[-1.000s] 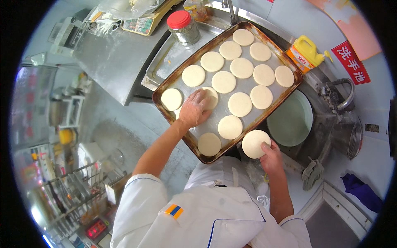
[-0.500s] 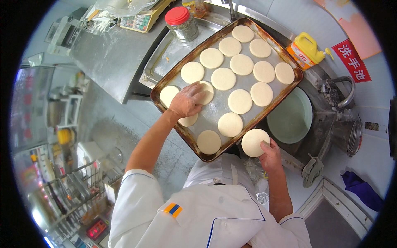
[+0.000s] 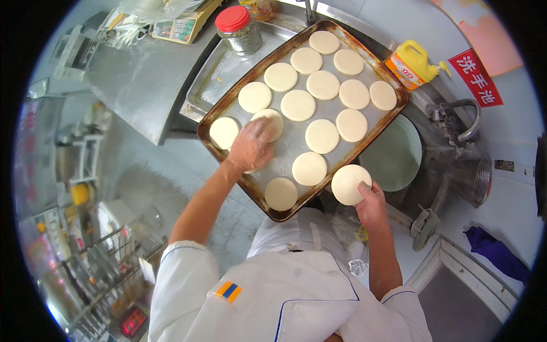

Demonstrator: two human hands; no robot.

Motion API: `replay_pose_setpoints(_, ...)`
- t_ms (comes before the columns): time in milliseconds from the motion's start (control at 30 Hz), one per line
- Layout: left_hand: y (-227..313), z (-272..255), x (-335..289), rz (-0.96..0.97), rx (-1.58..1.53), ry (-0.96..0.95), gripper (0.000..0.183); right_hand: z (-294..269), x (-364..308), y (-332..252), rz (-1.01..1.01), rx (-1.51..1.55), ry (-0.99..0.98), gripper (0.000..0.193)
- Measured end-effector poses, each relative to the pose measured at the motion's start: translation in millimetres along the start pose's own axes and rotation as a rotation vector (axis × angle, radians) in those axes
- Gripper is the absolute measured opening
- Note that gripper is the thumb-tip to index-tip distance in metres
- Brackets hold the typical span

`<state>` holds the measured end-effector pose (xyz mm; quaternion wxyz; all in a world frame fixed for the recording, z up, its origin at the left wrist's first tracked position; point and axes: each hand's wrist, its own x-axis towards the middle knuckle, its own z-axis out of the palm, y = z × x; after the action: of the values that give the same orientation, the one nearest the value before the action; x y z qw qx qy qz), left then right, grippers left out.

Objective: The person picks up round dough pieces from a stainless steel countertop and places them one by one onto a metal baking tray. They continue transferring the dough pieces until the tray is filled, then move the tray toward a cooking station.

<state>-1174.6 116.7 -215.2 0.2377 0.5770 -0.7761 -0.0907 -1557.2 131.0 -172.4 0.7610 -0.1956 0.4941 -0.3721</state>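
Observation:
Pale round dough discs lie spread over a large dark-rimmed baking tray (image 3: 289,145) before me. My left hand (image 3: 250,147) reaches over the tray's left part, fingers stretched out and somewhat blurred. Its fingertips are at the near side of one dough disc (image 3: 271,121), partly covering it; whether they press on it I cannot tell. Under the palm another disc is almost wholly hidden. Just off the tray's near right edge, my right hand (image 3: 371,200) grips a single dough disc (image 3: 348,183), thumb on top and fingers beneath.
Right of the tray, a pale round basin (image 3: 399,157) of water sits in the sink beside a tap (image 3: 470,122). A yellow jug (image 3: 415,60) stands by the far right edge. Beyond the left edge are a red-lidded jar (image 3: 239,34), a scale (image 3: 176,28) and a metal table (image 3: 137,80).
My left hand has drawn slightly toward me over the tray, covering more of the near disc. My right hand keeps hold of its dough disc. The whole view has shifted a little.

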Motion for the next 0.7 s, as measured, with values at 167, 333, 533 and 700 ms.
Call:
replay_pose_setpoints(167,83.7,34.7,-13.0,-0.353,-0.263,-0.084,0.045,-12.7,5.2,-16.0,-0.062,-0.003,0.073,0.045)
replay_pose_setpoints(333,98.4,53.0,9.9,-0.492,-0.296,-0.062,0.047,-18.6,10.2,-24.0,-0.092,0.024,0.087,0.046)
replay_pose_setpoints(533,102.2,59.7,57.3,-0.445,-0.217,0.013,0.048,-24.0,12.0,-21.5,-0.074,0.071,0.077,0.041)
replay_pose_setpoints(700,118.7,70.2,96.4,-0.271,-0.148,0.015,0.047,-36.5,10.2,-20.8,-0.07,0.116,0.111,0.042)
